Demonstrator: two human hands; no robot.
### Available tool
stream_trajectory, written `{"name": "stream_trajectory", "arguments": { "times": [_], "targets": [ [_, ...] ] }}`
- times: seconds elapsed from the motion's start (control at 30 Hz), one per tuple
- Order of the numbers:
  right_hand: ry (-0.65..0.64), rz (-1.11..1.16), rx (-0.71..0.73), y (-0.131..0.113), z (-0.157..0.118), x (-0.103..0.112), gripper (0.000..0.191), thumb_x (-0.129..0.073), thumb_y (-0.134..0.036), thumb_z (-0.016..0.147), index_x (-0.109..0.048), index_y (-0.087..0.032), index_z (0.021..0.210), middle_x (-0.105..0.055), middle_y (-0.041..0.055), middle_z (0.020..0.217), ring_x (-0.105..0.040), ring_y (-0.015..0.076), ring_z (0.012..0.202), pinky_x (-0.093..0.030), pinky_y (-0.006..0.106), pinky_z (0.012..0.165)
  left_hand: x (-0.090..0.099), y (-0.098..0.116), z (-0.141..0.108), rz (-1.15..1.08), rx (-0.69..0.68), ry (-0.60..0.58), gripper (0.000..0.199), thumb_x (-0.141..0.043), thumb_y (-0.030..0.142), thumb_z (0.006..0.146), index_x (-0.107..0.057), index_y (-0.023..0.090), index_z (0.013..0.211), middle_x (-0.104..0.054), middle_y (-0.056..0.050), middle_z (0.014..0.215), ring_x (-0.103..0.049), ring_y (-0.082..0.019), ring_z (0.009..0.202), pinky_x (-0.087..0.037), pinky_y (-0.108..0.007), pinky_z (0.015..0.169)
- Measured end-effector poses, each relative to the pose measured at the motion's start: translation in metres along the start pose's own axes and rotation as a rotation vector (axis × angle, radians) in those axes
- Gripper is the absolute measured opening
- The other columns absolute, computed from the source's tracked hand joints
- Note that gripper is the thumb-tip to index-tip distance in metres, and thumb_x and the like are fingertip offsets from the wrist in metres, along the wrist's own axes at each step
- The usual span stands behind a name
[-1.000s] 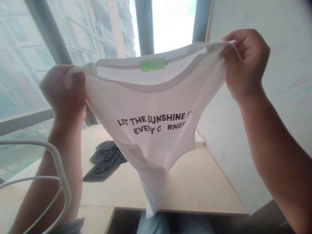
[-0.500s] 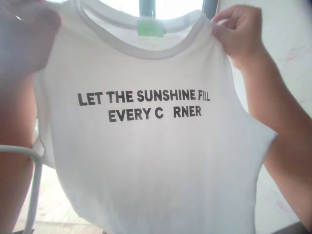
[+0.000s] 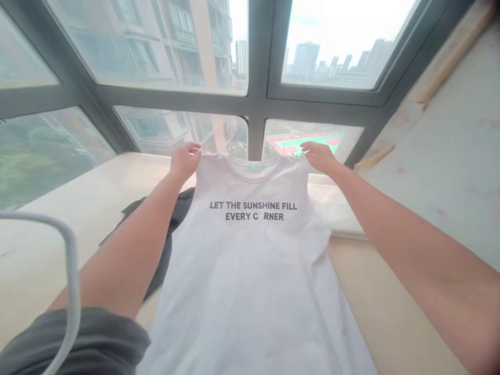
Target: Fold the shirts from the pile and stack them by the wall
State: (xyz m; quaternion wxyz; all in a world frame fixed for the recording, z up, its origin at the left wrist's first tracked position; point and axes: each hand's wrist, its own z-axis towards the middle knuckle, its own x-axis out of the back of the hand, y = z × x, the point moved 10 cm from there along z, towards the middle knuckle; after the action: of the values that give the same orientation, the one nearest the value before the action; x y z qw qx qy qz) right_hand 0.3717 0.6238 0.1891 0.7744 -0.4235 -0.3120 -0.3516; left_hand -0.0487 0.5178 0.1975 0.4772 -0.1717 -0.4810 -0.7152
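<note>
A white T-shirt (image 3: 246,271) with dark lettering across its chest stretches out before me, collar at the far end. Its left shoulder is pinched in my left hand (image 3: 186,162), and my right hand (image 3: 321,157) grips the opposite shoulder. Both arms reach forward, away from me. A green label (image 3: 255,165) shows inside the neckline. The shirt's lower end runs out of the bottom of the view, so its hem is hidden.
A dark garment (image 3: 164,260) lies on the pale surface (image 3: 50,203) beneath my left forearm. White folded cloth (image 3: 336,208) rests at the right. Grey-framed windows (image 3: 255,52) stand behind the shirt, and a white cable (image 3: 70,260) hangs in front at the left.
Both hands have moved forward, away from me, carrying the T-shirt from close before the camera out over the surface. The windows and the dark garment now show.
</note>
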Motion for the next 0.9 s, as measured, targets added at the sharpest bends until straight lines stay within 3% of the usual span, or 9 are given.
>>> {"name": "stream_trajectory", "arguments": {
  "times": [0.07, 0.13, 0.23, 0.37, 0.5, 0.6, 0.77, 0.83, 0.9],
  "targets": [
    [-0.096, -0.02, 0.01, 0.006, -0.014, -0.041, 0.044, -0.049, -0.007, 0.081, -0.066, -0.017, 0.121, -0.067, 0.0102, 0.124, -0.063, 0.0265, 0.109, -0.048, 0.046, 0.099, -0.026, -0.034, -0.018, 0.071, 0.062, -0.05, 0.036, -0.057, 0.038, 0.095, -0.059, 0.015, 0.121, -0.06, -0.006, 0.123, -0.061, -0.024, 0.108, -0.051, -0.044, 0.093],
    [-0.172, -0.013, 0.047, 0.002, -0.044, -0.072, 0.048, -0.051, -0.009, 0.082, -0.062, -0.017, 0.128, -0.063, 0.0103, 0.131, -0.062, 0.0281, 0.114, -0.046, 0.048, 0.103, -0.04, -0.07, -0.049, 0.146, 0.132, -0.098, 0.038, -0.062, 0.042, 0.09, -0.062, 0.015, 0.116, -0.064, -0.007, 0.118, -0.062, -0.027, 0.107, -0.05, -0.046, 0.094],
    [-0.252, 0.039, 0.121, -0.026, -0.11, -0.096, 0.046, -0.051, -0.017, 0.087, -0.059, -0.018, 0.132, -0.061, 0.0114, 0.134, -0.057, 0.0293, 0.122, -0.043, 0.049, 0.107, -0.034, -0.117, -0.108, 0.281, 0.213, -0.116, 0.036, -0.055, 0.04, 0.091, -0.065, 0.015, 0.115, -0.067, -0.014, 0.119, -0.061, -0.033, 0.113, -0.045, -0.052, 0.1],
    [-0.388, 0.162, 0.236, -0.088, -0.215, -0.117, 0.041, -0.047, -0.027, 0.094, -0.055, -0.027, 0.135, -0.059, 0.0065, 0.137, -0.053, 0.0259, 0.128, -0.043, 0.046, 0.108, -0.019, -0.142, -0.174, 0.445, 0.133, -0.138, 0.043, -0.039, 0.033, 0.095, -0.057, 0.019, 0.132, -0.057, -0.014, 0.139, -0.05, -0.03, 0.131, -0.038, -0.048, 0.109],
    [-0.5, 0.058, 0.312, -0.121, -0.286, -0.15, 0.05, -0.045, -0.042, 0.097, -0.048, -0.024, 0.143, -0.04, 0.0084, 0.154, -0.032, 0.0299, 0.144, -0.028, 0.053, 0.117, -0.021, -0.163, -0.193, 0.546, 0.138, -0.238, 0.049, -0.036, 0.034, 0.096, -0.05, 0.02, 0.141, -0.047, -0.014, 0.149, -0.039, -0.031, 0.14, -0.028, -0.056, 0.114],
    [-0.513, -0.106, 0.318, -0.119, -0.298, -0.171, 0.057, -0.037, -0.048, 0.099, -0.04, -0.021, 0.149, -0.025, 0.0077, 0.161, -0.02, 0.0309, 0.149, -0.016, 0.056, 0.119, -0.018, -0.178, -0.18, 0.574, 0.134, -0.268, 0.049, -0.033, 0.031, 0.097, -0.05, 0.017, 0.141, -0.045, -0.015, 0.15, -0.038, -0.031, 0.141, -0.026, -0.055, 0.115],
    [-0.455, -0.226, 0.254, -0.11, -0.274, -0.182, 0.058, -0.033, -0.047, 0.101, -0.037, -0.021, 0.152, -0.023, 0.0059, 0.162, -0.018, 0.0285, 0.149, -0.013, 0.052, 0.12, 0.0, -0.194, -0.157, 0.578, 0.14, -0.248, 0.051, -0.027, 0.032, 0.1, -0.051, 0.009, 0.138, -0.049, -0.02, 0.145, -0.04, -0.038, 0.137, -0.03, -0.061, 0.11],
    [-0.442, -0.245, 0.222, -0.108, -0.263, -0.185, 0.058, -0.033, -0.048, 0.1, -0.036, -0.021, 0.152, -0.024, 0.0061, 0.162, -0.019, 0.0284, 0.149, -0.014, 0.051, 0.12, 0.012, -0.188, -0.156, 0.591, 0.166, -0.167, 0.052, -0.026, 0.032, 0.1, -0.053, 0.007, 0.136, -0.05, -0.022, 0.143, -0.038, -0.04, 0.138, -0.03, -0.062, 0.11],
    [-0.431, -0.25, 0.193, -0.105, -0.253, -0.188, 0.058, -0.033, -0.047, 0.1, -0.036, -0.021, 0.152, -0.024, 0.0061, 0.161, -0.02, 0.0283, 0.149, -0.014, 0.051, 0.12, 0.025, -0.165, -0.163, 0.602, 0.134, -0.05, 0.05, -0.028, 0.031, 0.099, -0.053, 0.008, 0.135, -0.047, -0.023, 0.145, -0.033, -0.04, 0.141, -0.029, -0.061, 0.111]
  ]
}}
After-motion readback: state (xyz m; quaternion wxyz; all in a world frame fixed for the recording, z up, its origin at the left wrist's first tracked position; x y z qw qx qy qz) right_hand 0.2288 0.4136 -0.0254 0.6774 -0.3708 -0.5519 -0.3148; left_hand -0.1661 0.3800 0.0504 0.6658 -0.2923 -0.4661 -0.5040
